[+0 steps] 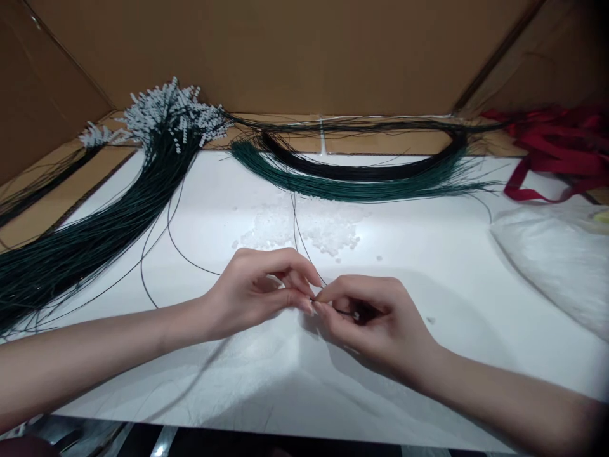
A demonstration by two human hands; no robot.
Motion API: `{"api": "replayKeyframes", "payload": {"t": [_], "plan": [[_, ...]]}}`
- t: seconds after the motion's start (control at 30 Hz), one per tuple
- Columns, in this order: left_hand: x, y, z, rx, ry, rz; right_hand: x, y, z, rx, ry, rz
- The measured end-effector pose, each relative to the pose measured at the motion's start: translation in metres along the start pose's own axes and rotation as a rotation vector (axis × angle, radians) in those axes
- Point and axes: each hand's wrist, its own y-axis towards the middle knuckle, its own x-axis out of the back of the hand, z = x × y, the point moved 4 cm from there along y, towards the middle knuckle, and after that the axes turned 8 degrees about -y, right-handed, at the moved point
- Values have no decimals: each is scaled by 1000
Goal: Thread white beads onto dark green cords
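White bench (428,266) w/ loose beads (328,235): left hand (257,292) & right hand (375,320), each grip pinched shut near tip of thin, light, springy wire (295,238), prob. a slippery bead there.

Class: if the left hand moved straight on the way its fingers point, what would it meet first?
Most likely the right hand, whose fingertips face the left hand over a thin dark wire.

We see strong light from above bleaching the middle of the white table (428,266); the clear beads (304,231) nearly vanish in glare. Our left hand (257,289) and right hand (375,317) throw soft shadows toward its near edge. Our view's corners darken and straight lines bow.
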Motion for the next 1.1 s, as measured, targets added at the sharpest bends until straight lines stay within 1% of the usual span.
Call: {"api": "replayKeyframes", "payload": {"t": [0.6,1.1], "plan": [[1,1,-1,-4,-87,-31,1,1,-1,-28,43,6],[3,1,0,-14,-70,-36,0,2,-3,-54,79,24]]}}
